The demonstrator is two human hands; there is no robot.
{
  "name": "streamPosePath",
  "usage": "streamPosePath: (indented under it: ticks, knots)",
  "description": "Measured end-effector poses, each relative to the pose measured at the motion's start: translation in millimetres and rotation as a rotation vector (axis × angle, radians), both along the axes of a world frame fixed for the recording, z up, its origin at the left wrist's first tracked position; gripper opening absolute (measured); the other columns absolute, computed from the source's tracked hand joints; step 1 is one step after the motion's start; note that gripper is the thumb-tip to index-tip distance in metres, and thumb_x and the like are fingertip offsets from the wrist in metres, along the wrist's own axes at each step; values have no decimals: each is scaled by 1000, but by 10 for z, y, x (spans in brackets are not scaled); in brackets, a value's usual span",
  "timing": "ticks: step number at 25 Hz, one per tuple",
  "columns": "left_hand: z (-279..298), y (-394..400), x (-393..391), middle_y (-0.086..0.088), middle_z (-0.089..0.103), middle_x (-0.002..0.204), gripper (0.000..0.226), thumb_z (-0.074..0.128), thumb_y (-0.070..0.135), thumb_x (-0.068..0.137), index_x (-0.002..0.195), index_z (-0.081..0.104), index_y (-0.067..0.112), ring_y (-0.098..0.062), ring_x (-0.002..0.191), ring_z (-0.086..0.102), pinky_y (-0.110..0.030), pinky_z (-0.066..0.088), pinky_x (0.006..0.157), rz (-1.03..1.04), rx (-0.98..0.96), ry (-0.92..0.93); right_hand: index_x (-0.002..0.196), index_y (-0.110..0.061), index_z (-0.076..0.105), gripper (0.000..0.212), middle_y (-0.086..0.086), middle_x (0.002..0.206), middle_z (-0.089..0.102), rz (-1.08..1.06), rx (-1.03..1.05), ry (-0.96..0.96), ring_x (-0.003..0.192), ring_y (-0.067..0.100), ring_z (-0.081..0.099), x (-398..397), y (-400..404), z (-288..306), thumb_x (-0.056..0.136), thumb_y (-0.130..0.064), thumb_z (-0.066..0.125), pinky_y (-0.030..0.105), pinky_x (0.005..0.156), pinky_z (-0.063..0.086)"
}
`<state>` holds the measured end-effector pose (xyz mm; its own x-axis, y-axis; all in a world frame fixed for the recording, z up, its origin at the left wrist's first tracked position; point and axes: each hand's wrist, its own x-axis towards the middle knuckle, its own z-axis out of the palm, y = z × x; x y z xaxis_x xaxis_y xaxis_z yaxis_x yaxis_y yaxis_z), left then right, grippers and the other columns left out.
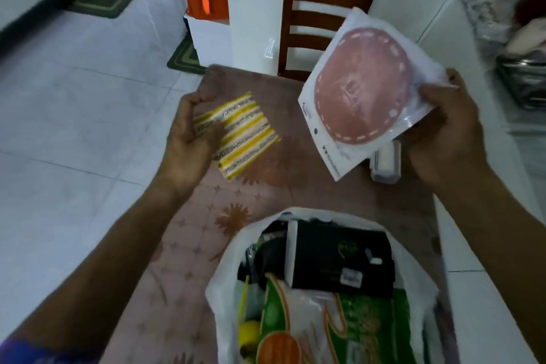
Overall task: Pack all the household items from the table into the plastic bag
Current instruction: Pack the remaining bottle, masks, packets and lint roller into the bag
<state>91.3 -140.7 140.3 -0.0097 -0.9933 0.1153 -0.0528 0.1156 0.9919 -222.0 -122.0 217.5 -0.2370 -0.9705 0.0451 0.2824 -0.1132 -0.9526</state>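
From the head camera, none of the writing can be read; the small print on the packets is too blurry.

The left hand [189,139] grips a flat square pack with yellow, white and sparkly stripes [239,134]. The fingers curl round its left edge and hold it up over the table. Its stripes run from lower left to upper right.

The right hand [443,130] pinches a flat clear plastic packet with a round pink disc and white backing card inside [363,91]. It holds the packet by its right side, tilted, with the long way running from upper right down to lower left.

A small white and clear box [385,164] lies on the table, partly hidden under that packet.

The table wears a pinkish-brown cloth with flower shapes [206,245]. On it, near the person, sits the white plastic bag [227,275] with its mouth open. Inside it are a black box with a white label [339,260], a green and orange packet [319,328] and something round and yellow [249,331].

A brown wooden chair [319,23] stands at the far end of the table.
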Motion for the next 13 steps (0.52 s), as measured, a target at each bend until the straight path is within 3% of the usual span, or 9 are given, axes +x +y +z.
streamPosePath:
  ticks: [2,4,7,10,13]
  knots:
    - [430,508,20,5,66,90,27,62,17,92,116,54,27,-12,74,67,-24,52,55,-140,-13,61,104,-11,53,18,12,113,53,-4,-25,-166,107,28,53,-101,374,145,87,-10,48,48,98,43]
    - [617,1083,-76,2,68,95,24,66,22,88,110,59,27,-16,80,70,-28,54,58,-229,19,-46,123,-10,44,34,14,123,49,3,-40,-244,112,28,53,-174,701,232,89,-15,48,44,98,46]
    - [569,1725,-346,8,67,100,22,64,15,90,100,61,34,-11,91,68,-22,56,66,-411,-2,-340,132,-12,41,37,13,127,50,4,-36,-266,109,25,57,-224,1023,302,96,-16,40,38,89,53]
    - [440,1941,-614,16,64,112,26,62,14,91,108,59,34,-5,103,63,-22,55,78,-588,-41,-659,132,-11,39,37,15,130,46,25,-40,-272,116,26,52,-320,1256,396,96,-18,40,35,91,51]
    - [285,2065,-750,4,62,128,40,69,23,85,124,58,26,-14,114,57,-32,51,93,-445,-124,-915,132,-10,38,38,14,132,46,86,-40,-251,119,26,52,-426,1419,522,95,-19,40,38,98,49]
